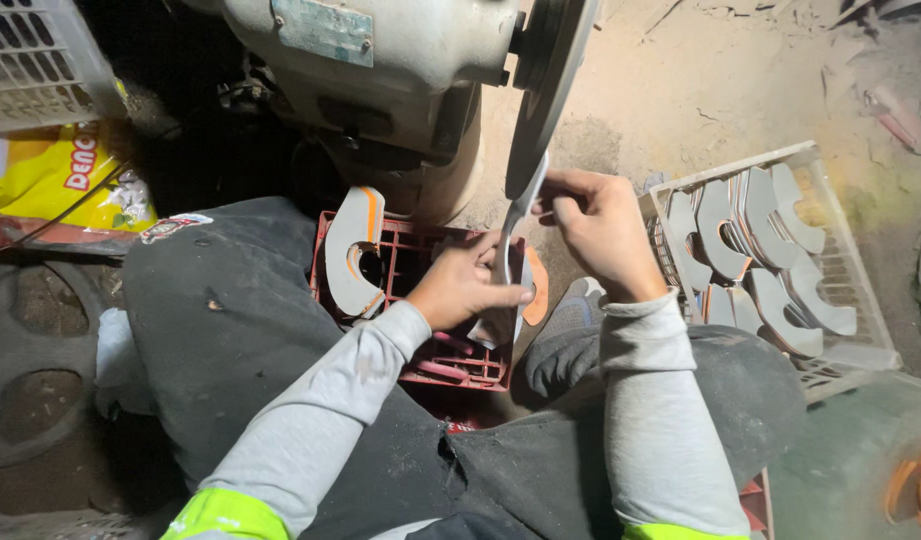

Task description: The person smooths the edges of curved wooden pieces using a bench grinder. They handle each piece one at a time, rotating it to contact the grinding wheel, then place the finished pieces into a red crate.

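Head cam: both hands closed on 1 flat grey blank (514, 228), edge-on, its top touching the wheel (546, 95); left hand (463, 285) grips low, right hand (599, 225) pinches higher up. Red crate (421, 300) w/ another blank sits under the left hand, white basket (831, 290) of blanks to the right.

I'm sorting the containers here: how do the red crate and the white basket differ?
The red crate sits between the person's knees, under the left hand; the white basket stands apart at the right. The red crate holds one curved piece propped at its edge; the white basket holds many curved grey pieces stacked on edge. Both are slatted plastic.
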